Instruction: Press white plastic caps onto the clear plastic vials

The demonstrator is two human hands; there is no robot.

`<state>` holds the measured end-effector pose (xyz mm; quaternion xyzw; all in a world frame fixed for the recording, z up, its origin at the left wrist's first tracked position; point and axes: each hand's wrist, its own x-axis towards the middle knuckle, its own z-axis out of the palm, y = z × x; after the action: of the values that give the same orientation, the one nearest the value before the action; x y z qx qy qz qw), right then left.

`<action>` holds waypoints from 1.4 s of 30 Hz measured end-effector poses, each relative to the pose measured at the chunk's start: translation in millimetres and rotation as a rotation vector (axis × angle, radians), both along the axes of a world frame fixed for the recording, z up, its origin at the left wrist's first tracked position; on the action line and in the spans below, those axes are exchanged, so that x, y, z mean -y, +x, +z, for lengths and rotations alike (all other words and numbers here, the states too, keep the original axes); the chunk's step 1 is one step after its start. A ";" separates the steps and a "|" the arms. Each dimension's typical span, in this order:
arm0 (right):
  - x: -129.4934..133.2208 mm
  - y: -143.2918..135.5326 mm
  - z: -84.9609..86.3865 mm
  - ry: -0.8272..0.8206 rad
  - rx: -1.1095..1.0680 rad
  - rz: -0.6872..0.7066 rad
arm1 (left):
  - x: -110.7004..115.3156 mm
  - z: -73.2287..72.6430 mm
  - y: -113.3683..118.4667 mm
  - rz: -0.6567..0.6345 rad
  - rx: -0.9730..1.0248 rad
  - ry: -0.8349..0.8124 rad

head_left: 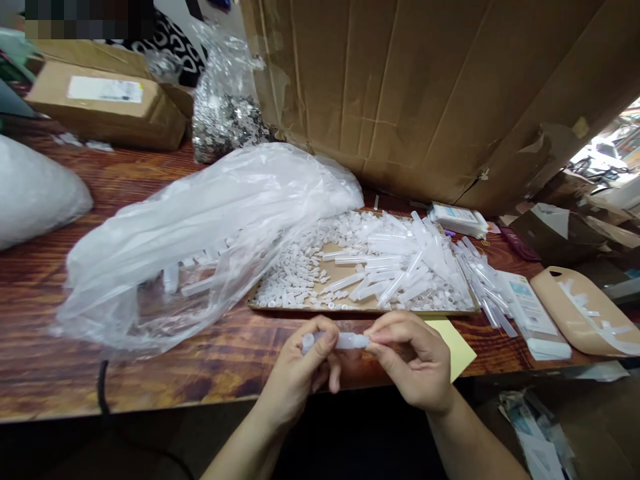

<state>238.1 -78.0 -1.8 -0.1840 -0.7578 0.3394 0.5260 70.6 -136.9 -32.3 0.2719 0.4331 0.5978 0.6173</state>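
Between my two hands lies a short translucent plastic tube [346, 341], held level above the front edge of the table. My left hand [313, 357] wraps round its left part, the thumb on top. The thumb and forefinger of my right hand [413, 357] pinch the narrow tip at the tube's right end; whether that tip is a separate piece I cannot tell. Just beyond my hands is a shallow cardboard tray [320, 309] with many small white plastic caps [295, 273] on its left and longer clear tubes [385, 263] on its right.
A big clear plastic bag [200, 213] covers the tray's left end. Loose tubes [483, 283], a white packet [533, 317] and a beige plastic board [587, 313] lie rightward. Yellow paper [453, 343] is beside my right hand. A large cardboard sheet [425, 93] stands behind.
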 end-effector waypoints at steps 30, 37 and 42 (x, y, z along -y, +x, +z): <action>-59.8 -7.0 22.5 0.113 0.735 0.388 | 3.1 -25.4 -5.8 0.076 -0.247 -0.005; -125.2 -47.2 66.9 0.026 1.292 0.028 | -0.2 -12.3 -7.2 0.202 -0.189 -0.032; -140.7 -79.7 40.7 0.038 1.514 -0.189 | 1.9 -9.6 -15.4 0.249 -0.125 -0.036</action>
<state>158.4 62.8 38.9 -0.4217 -0.8983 0.0611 -0.1074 55.1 -138.8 -41.9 0.2414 0.5117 0.6438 0.5151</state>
